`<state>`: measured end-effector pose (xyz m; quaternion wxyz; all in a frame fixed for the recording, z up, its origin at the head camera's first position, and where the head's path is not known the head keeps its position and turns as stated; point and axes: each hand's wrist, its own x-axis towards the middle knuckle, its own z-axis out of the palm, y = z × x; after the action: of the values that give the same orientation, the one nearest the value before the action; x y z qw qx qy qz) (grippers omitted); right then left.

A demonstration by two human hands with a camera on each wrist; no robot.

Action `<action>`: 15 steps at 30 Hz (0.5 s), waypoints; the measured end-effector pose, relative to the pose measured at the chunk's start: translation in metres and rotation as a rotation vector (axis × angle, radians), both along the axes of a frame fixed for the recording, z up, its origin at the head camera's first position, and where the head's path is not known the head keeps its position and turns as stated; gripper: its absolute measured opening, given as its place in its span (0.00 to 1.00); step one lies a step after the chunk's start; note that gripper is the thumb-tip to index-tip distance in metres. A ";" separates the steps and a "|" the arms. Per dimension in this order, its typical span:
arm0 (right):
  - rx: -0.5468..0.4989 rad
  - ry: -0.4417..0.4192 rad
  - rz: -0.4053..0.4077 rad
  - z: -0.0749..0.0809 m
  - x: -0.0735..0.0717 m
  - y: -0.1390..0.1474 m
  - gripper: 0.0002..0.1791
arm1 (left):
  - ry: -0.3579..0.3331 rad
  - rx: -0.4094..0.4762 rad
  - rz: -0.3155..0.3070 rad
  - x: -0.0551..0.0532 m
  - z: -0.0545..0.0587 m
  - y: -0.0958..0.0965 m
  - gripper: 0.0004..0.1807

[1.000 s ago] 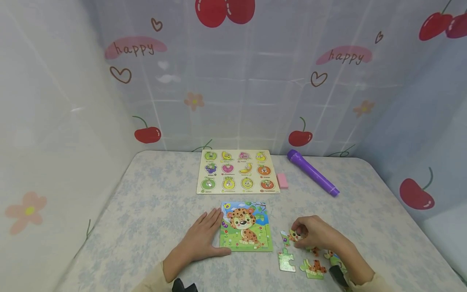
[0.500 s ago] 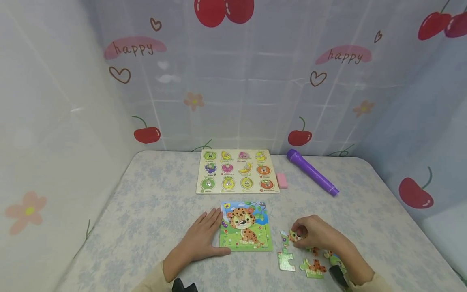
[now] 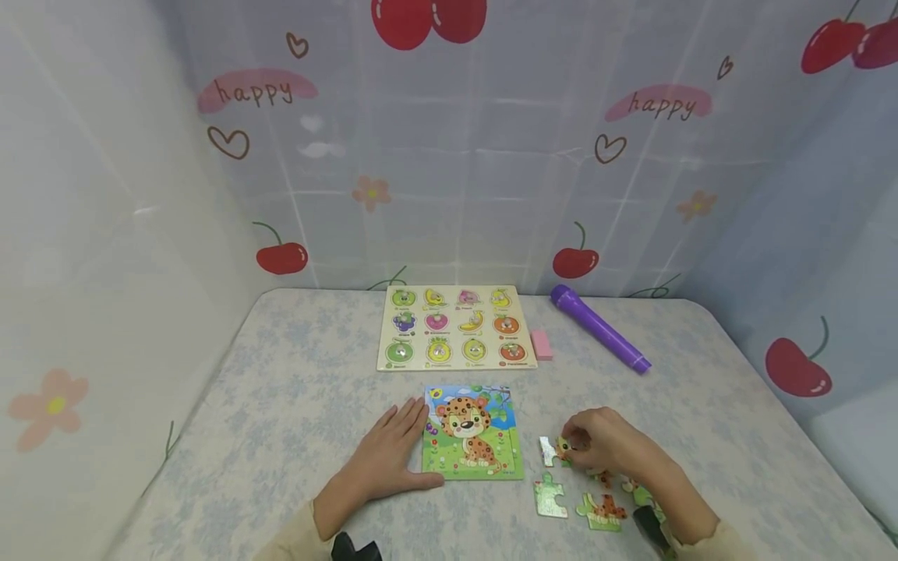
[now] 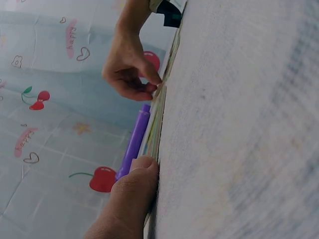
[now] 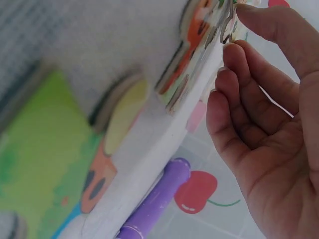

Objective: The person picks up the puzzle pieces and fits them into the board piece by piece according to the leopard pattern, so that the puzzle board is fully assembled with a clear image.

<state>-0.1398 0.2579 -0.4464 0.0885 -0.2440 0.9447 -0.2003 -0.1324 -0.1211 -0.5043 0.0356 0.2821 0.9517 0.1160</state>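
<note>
Visibly, the right hand (image 3: 609, 446) pinched a leopard-face jigsaw piece (image 3: 563, 449) between thumb and fingertips, to the right of the leopard puzzle board (image 3: 472, 433). The left hand (image 3: 389, 453), fingers extended, rested against the board's left edge. Other jigsaw pieces (image 3: 603, 513) lay nearby.

"happy" on the curtain (image 3: 456, 226)
In the head view we read "happy" 2 times, on pink patches (image 3: 303, 84); labels (image 3: 515, 364) on the fruit board (image 3: 452, 308) are too small.
</note>
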 end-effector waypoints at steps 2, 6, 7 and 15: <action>-0.008 -0.009 0.012 0.000 0.000 0.000 0.09 | 0.005 -0.005 -0.001 -0.001 0.000 0.000 0.63; -0.019 -0.021 0.031 0.000 -0.001 0.000 0.09 | 0.012 -0.009 0.001 -0.001 0.001 0.000 0.63; -0.021 -0.028 0.032 0.000 -0.001 -0.001 0.09 | 0.011 -0.008 0.001 -0.001 0.001 0.000 0.63; -0.030 -0.089 0.032 -0.001 0.001 -0.001 0.12 | -0.003 -0.006 0.002 0.000 0.000 0.000 0.63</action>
<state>-0.1393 0.2573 -0.4471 0.1302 -0.2514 0.9326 -0.2237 -0.1326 -0.1208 -0.5046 0.0378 0.2808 0.9523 0.1137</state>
